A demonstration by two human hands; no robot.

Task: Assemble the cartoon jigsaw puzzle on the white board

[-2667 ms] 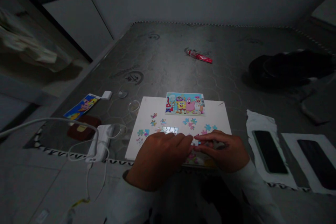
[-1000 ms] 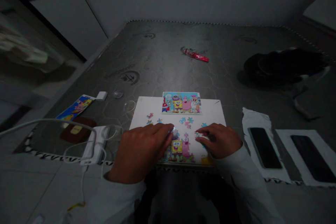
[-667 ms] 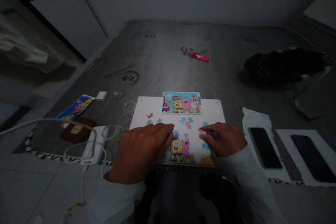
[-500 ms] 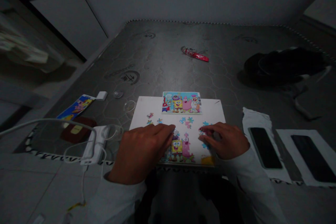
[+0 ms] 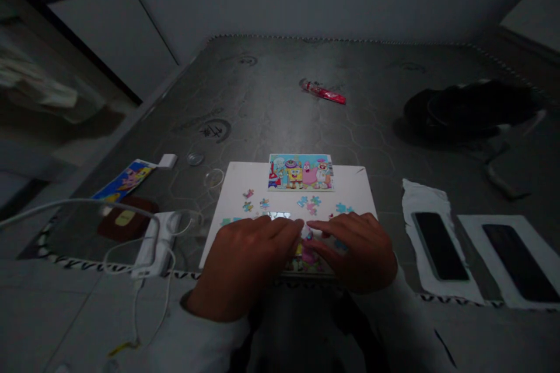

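Note:
A partly joined jigsaw puzzle with a pink cartoon figure lies at the near edge of a white board. My left hand rests over its left side, fingers pressed together; what they hold, if anything, is hidden. From the right, my right hand pinches a puzzle piece at the top of the pink figure, close to my left fingertips. Loose pieces lie farther up the board, with more to the left and right. Behind them is the cartoon picture card.
Two phones lie on white paper at the right. At the left are a power strip with cables, a brown case and a blue packet. A red wrapper and a black bag lie farther back.
My right hand has moved left from the board's right side to the joined puzzle, next to my left fingertips. My left hand has shifted slightly right and nearer, still over the puzzle.

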